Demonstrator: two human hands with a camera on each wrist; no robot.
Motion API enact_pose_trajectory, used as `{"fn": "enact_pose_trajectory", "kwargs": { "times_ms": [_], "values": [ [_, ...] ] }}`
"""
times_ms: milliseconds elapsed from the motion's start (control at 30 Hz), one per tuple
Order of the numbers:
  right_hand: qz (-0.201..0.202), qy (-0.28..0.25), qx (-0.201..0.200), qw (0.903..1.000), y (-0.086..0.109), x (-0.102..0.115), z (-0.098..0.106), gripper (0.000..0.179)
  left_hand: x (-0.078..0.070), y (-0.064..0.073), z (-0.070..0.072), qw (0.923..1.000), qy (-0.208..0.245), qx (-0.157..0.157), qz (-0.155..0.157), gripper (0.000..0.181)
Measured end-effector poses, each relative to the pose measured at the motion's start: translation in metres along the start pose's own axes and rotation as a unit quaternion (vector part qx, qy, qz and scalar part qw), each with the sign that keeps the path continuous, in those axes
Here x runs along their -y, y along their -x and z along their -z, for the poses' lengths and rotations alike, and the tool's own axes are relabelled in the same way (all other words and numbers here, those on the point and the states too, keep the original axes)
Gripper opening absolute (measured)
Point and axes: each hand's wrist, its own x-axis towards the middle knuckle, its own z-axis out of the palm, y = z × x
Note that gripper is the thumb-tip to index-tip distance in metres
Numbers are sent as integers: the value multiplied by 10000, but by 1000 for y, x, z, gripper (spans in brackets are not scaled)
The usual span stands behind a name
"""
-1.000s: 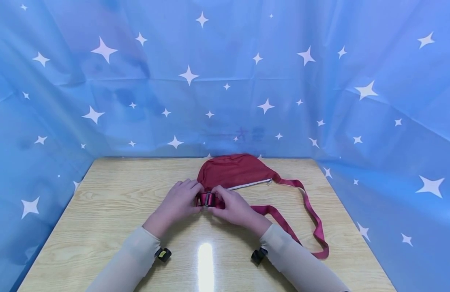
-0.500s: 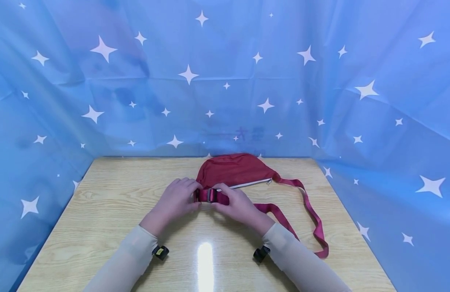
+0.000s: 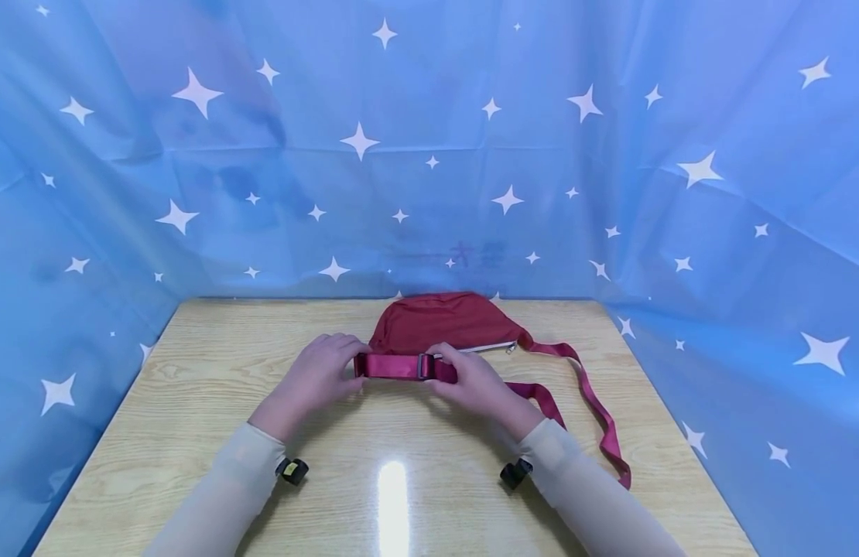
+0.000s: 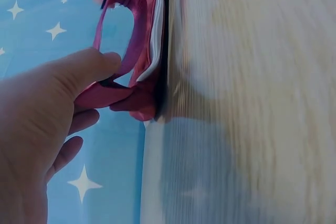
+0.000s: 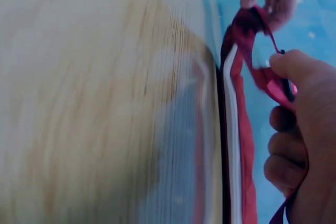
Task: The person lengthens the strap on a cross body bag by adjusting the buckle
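Note:
A dark red waist bag [image 3: 443, 321] with a white zipper lies at the back of the table. Its magenta strap [image 3: 395, 367] is stretched between both hands, just in front of the bag. My left hand [image 3: 314, 379] pinches the strap's left end by a dark ring or buckle, mostly covered by the fingers. My right hand [image 3: 474, 384] pinches the strap beside a dark slider buckle [image 3: 424, 367]. In the left wrist view the strap [image 4: 137, 30] forms a loop between the hands, raised off the table. The right wrist view shows the right fingers curled around it.
The light wooden table [image 3: 227, 363] backs onto a blue star-patterned curtain [image 3: 429, 155]. The rest of the strap [image 3: 597, 402] trails in a loop on the right side of the tabletop. A bright light reflection [image 3: 392, 503] lies near the front.
Both hands have moved apart, the left one leftward and the right one rightward. The slider buckle has shifted right, and a longer stretch of strap shows between the hands.

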Motion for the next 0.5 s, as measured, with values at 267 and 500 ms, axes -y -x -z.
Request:
{"fn": "enact_pose_trajectory", "kwargs": {
  "times_ms": [267, 500],
  "values": [
    [0, 466, 402, 9981, -4, -15, -2, 43, 11, 3, -1, 9998, 87, 162, -44, 50],
    [-154, 734, 773, 9942, -9, -13, -9, 45, 17, 5, -5, 9990, 97, 409, 152, 48]
  ]
}}
